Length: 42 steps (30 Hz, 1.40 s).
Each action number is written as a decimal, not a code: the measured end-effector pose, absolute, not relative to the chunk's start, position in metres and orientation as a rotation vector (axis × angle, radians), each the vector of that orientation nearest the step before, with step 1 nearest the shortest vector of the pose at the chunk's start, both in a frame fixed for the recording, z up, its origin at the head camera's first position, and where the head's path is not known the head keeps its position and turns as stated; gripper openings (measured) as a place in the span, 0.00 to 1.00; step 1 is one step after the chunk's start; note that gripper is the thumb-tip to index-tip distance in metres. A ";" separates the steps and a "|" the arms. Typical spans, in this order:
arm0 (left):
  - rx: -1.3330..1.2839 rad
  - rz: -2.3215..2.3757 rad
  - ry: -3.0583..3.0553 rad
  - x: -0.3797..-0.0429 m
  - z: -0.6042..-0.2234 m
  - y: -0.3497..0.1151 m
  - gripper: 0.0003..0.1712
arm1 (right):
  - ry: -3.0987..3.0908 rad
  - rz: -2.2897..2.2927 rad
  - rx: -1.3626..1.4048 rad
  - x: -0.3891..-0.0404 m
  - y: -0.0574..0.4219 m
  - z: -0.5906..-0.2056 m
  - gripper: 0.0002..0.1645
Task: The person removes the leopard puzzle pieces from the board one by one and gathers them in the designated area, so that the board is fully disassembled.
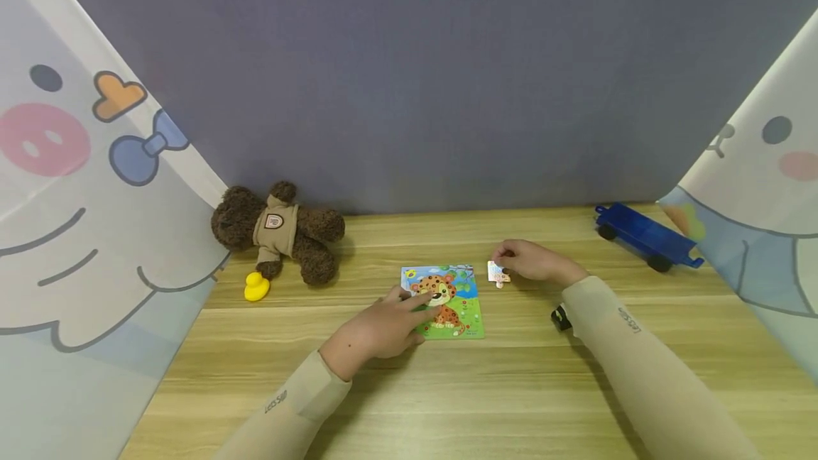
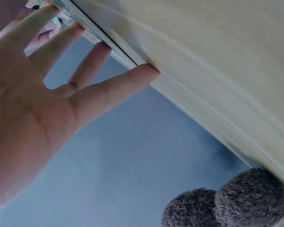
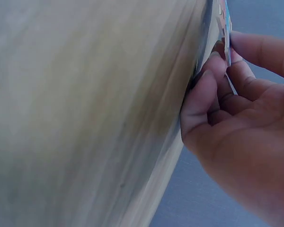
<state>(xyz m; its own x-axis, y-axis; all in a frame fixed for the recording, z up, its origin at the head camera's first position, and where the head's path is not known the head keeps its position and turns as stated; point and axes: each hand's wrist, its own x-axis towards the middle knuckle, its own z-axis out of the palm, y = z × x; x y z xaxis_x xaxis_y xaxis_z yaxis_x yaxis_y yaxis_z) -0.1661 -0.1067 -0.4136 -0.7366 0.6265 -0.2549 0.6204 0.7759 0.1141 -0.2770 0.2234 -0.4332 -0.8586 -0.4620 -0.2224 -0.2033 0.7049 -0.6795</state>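
A square jigsaw puzzle point(image 1: 469, 314) with a spotted leopard cub on green grass lies flat on the wooden table. My left hand point(image 1: 386, 325) rests on its left side, covering part of the picture; in the left wrist view its fingers point(image 2: 116, 91) are spread, fingertips at the board's edge. To the right of the puzzle, my right hand point(image 1: 535, 261) pinches a small light-coloured jigsaw piece point(image 1: 495, 272) between thumb and fingers. The right wrist view shows this piece point(image 3: 226, 30) nearly edge-on, the other fingers curled close to the tabletop.
A brown teddy bear point(image 1: 277, 229) in a tan shirt lies at the back left, a yellow rubber duck point(image 1: 256, 287) just in front of it. A blue toy trailer point(image 1: 647, 233) stands at the back right. By the right sleeve sits a small black object point(image 1: 560, 319). A grey panel point(image 1: 409, 91) rises behind the table.
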 end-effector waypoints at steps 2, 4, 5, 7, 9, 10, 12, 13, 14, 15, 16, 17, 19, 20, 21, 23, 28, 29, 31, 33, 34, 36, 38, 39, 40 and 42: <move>0.965 0.021 2.691 -0.167 -0.414 -0.106 0.35 | 2.548 -0.926 -0.526 -0.278 0.224 -0.433 0.16; 0.964 0.009 2.691 -0.167 -0.416 -0.106 0.35 | 2.546 -0.913 -0.523 -0.279 0.224 -0.434 0.16; 0.965 0.003 2.692 -0.167 -0.416 -0.106 0.36 | 2.545 -0.906 -0.527 -0.280 0.224 -0.434 0.16; 0.962 -0.005 2.693 -0.168 -0.416 -0.105 0.36 | 2.545 -0.898 -0.529 -0.281 0.224 -0.435 0.16; 0.961 -0.008 2.692 -0.168 -0.416 -0.105 0.36 | 2.549 -0.893 -0.538 -0.283 0.224 -0.436 0.16; 0.961 -0.008 2.692 -0.168 -0.416 -0.105 0.36 | 2.551 -0.892 -0.543 -0.284 0.225 -0.436 0.16; 0.960 -0.008 2.690 -0.168 -0.416 -0.105 0.36 | 2.555 -0.891 -0.551 -0.285 0.225 -0.437 0.16; 0.960 -0.008 2.691 -0.167 -0.416 -0.105 0.36 | 2.557 -0.889 -0.556 -0.285 0.226 -0.436 0.16; 0.961 -0.007 2.690 -0.167 -0.416 -0.105 0.35 | 2.560 -0.887 -0.558 -0.286 0.226 -0.436 0.16; 0.962 -0.005 2.689 -0.167 -0.416 -0.105 0.35 | 2.561 -0.888 -0.559 -0.286 0.226 -0.436 0.16; 0.963 -0.003 2.690 -0.167 -0.415 -0.105 0.35 | 2.561 -0.888 -0.557 -0.285 0.226 -0.436 0.16; 0.961 0.000 2.690 -0.167 -0.415 -0.105 0.35 | 2.559 -0.891 -0.553 -0.285 0.226 -0.435 0.16; 0.959 0.007 2.690 -0.167 -0.414 -0.105 0.36 | 2.556 -0.895 -0.552 -0.285 0.227 -0.435 0.16; 0.957 0.011 2.689 -0.166 -0.414 -0.105 0.36 | 2.553 -0.898 -0.555 -0.285 0.227 -0.434 0.16; 0.955 0.015 2.688 -0.166 -0.414 -0.105 0.36 | 2.551 -0.901 -0.551 -0.284 0.227 -0.434 0.16; 0.949 0.021 2.688 -0.166 -0.413 -0.105 0.36 | 2.552 -0.904 -0.552 -0.283 0.226 -0.432 0.16; 0.949 0.023 2.690 -0.165 -0.413 -0.104 0.36 | 2.574 -0.906 -0.565 -0.282 0.225 -0.429 0.16; 0.950 0.023 2.690 -0.165 -0.413 -0.105 0.36 | 2.575 -0.911 -0.569 -0.281 0.225 -0.429 0.16; 0.950 0.025 2.690 -0.165 -0.414 -0.105 0.35 | 2.572 -0.919 -0.570 -0.281 0.225 -0.428 0.16; 0.950 0.027 2.691 -0.165 -0.413 -0.105 0.35 | 2.564 -0.933 -0.565 -0.281 0.225 -0.427 0.15; 0.951 0.028 2.692 -0.165 -0.413 -0.105 0.35 | 2.559 -0.940 -0.564 -0.281 0.225 -0.427 0.15; 0.952 0.028 2.694 -0.166 -0.413 -0.105 0.35 | 2.551 -0.952 -0.565 -0.281 0.225 -0.426 0.15; 0.951 0.030 2.693 -0.166 -0.413 -0.105 0.35 | 2.555 -0.959 -0.565 -0.281 0.224 -0.426 0.14; 0.950 0.030 2.693 -0.166 -0.413 -0.105 0.35 | 2.556 -0.963 -0.569 -0.281 0.223 -0.425 0.14; 0.949 0.030 2.692 -0.166 -0.414 -0.105 0.35 | 2.555 -0.970 -0.586 -0.280 0.222 -0.424 0.14; 0.940 0.031 2.685 -0.165 -0.413 -0.104 0.35 | 2.561 -0.974 -0.606 -0.280 0.220 -0.423 0.15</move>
